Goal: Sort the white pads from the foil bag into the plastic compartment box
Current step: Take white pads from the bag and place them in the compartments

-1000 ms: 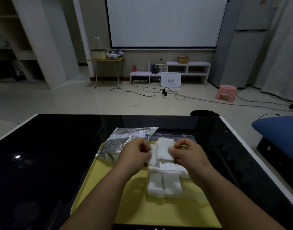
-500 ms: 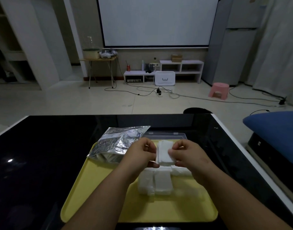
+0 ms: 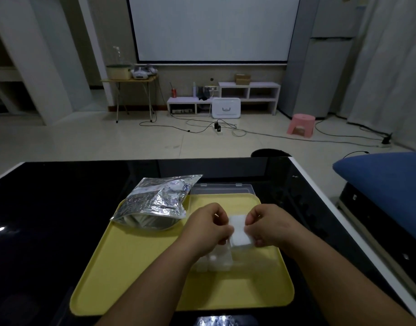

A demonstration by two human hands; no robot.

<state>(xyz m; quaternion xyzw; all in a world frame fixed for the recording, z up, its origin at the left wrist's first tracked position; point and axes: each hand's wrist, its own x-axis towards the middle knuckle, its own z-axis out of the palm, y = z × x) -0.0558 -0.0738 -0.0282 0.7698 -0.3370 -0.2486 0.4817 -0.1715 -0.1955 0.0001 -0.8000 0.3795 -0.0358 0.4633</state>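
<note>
Open foil bag [image 3: 155, 203] left of centre on yellow tray [image 3: 131, 267], left hand [image 3: 209, 229] with curled fingers pinching white pad [image 3: 240, 232] at mid-frame, plastic compartment box [image 3: 220, 263] partly hidden just beneath, right hand [image 3: 270, 227] pinching the pad's other edge

One left hand [image 3: 209, 229], one right hand [image 3: 270, 228], one held white pad [image 3: 240, 234], one foil bag [image 3: 157, 201], one yellow tray [image 3: 136, 267], one compartment box [image 3: 220, 263]
</note>
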